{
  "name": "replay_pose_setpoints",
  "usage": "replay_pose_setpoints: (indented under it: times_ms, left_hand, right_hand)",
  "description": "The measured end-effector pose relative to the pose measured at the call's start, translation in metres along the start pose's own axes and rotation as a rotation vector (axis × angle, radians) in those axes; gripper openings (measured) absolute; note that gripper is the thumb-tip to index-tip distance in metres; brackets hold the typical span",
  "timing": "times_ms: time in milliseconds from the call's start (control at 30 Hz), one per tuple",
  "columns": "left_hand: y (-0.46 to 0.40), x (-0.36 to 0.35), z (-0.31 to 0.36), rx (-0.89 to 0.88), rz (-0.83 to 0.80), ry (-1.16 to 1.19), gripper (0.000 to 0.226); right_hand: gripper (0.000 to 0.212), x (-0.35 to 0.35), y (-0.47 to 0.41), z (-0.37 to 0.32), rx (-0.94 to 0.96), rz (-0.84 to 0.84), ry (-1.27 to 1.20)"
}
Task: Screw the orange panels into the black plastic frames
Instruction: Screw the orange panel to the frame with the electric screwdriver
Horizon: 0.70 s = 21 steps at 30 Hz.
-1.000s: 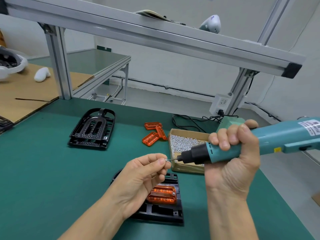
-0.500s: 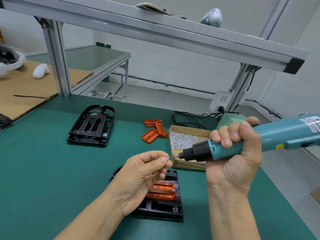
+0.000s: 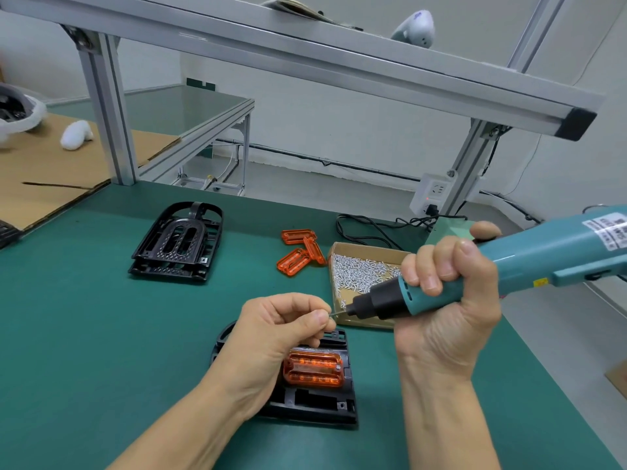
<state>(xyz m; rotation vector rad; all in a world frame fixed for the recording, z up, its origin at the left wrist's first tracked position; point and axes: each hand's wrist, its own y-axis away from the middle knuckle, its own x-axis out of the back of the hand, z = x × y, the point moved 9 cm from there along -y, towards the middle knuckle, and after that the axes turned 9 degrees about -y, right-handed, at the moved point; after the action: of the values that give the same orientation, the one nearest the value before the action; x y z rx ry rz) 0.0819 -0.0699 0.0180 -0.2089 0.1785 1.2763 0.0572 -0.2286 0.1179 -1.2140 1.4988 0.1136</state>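
1. Orange panel (image 3: 314,368) is seated in the near black plastic frame (image 3: 315,401), which lies flat on the green mat (image 3: 84,334) at 6 o'clock from the mat's middle, partly covered by the left hand (image 3: 271,337).
2. A small screw (image 3: 330,313) is pinched between the thumb and forefinger of the left hand, with the remaining fingers curled in; the screw is held above the frame, not touching it.
3. The teal electric screwdriver (image 3: 475,279) is gripped by the right hand (image 3: 444,300), all fingers wrapped tightly round its barrel and the thumb up at the rear.
4. The driver's black nose (image 3: 373,301) is pointed toward 9 o'clock, and its thin bit is met by the pinched screw.
5. A cardboard box of screws (image 3: 359,269) is set just behind the driver's nose, at 12 o'clock from the near frame.
6. Three loose orange panels (image 3: 300,252) are heaped just beside the box at its 9 o'clock side, touching one another.
7. A second black frame (image 3: 178,244) is placed well apart, at 10 o'clock from the near frame.
8. A black cable (image 3: 366,225) is coiled beyond the box, and a white power strip (image 3: 431,195) is mounted on an aluminium post (image 3: 464,171) at 1 o'clock.
9. A cardboard sheet (image 3: 51,171) is seen at the far 9 o'clock edge.
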Motion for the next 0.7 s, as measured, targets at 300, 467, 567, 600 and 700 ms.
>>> replay_pose_setpoints:
  times_ms: [300,467,567,600,700]
  left_hand:
    - [0.001,0.008,0.009,-0.015,-0.027,-0.135,0.025]
    - [-0.006,0.057,0.026,-0.067,0.253,-0.517,0.015]
    - [-0.008,0.068,0.022,0.012,0.271,-0.908,0.016]
    - [-0.01,0.069,0.015,0.06,0.239,-0.988,0.018]
    - [-0.012,0.067,-0.002,0.171,0.145,-1.096,0.025]
  right_hand:
    - [0.017,0.0,-0.004,0.001,-0.035,0.018,-0.018]
    - [0.019,-0.004,-0.003,0.013,-0.12,-0.045,0.036]
    - [0.021,-0.004,0.005,0.034,-0.221,-0.084,0.106]
    - [0.021,-0.003,0.009,0.041,-0.248,-0.093,0.13]
    - [0.021,-0.001,0.017,0.059,-0.313,-0.106,0.199]
